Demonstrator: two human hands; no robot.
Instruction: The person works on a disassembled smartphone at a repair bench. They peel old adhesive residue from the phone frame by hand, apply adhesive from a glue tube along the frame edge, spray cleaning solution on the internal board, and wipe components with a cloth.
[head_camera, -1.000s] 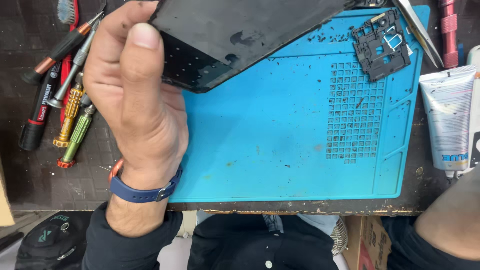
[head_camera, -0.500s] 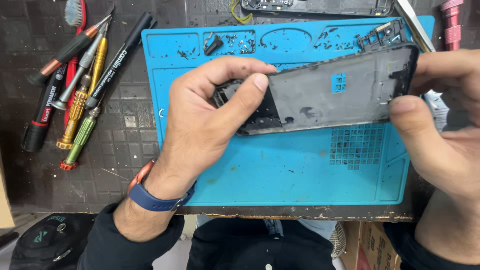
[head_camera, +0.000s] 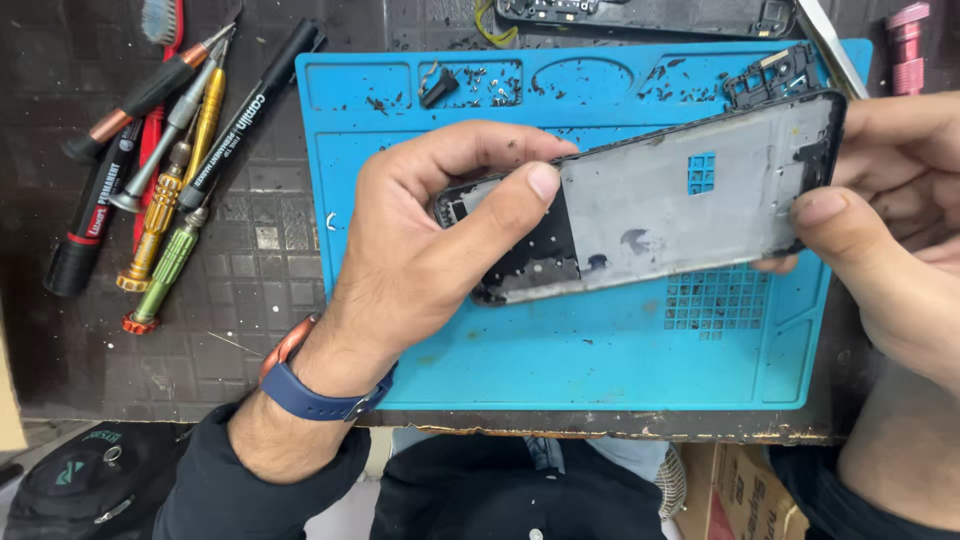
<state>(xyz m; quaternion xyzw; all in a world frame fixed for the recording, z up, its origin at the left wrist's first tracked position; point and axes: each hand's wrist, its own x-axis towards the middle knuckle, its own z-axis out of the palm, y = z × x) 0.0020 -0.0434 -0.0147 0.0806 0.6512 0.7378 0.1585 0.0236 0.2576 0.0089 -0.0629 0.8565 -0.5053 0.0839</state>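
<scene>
The person holds a stripped phone frame (head_camera: 660, 200) above the blue work mat (head_camera: 560, 360), tilted so its right end sits higher than its left. The left hand (head_camera: 430, 250) grips the frame's left end, thumb pressed flat on the grey inner face and fingers curled over the far edge. The right hand (head_camera: 880, 210) pinches the right end, thumb on the near face by the dark corner and fingers behind it. The frame's inner surface is grey with a dark patch near the left thumb and a small square opening through which the mat shows. On the mat's far edge lies a small black part (head_camera: 437, 85) among loose specks, and a black bracket piece (head_camera: 775, 75) rests just beyond the frame's upper right corner. Another dark phone body (head_camera: 640, 14) lies beyond the mat, partly cut off by the top of the view. To the left, on the dark bench, lie several screwdrivers (head_camera: 165, 200) and a black marker pen (head_camera: 250, 110). A blue wristband (head_camera: 310, 400) sits on the left wrist. A pink object (head_camera: 908, 45) stands at the upper right; its kind is unclear.
</scene>
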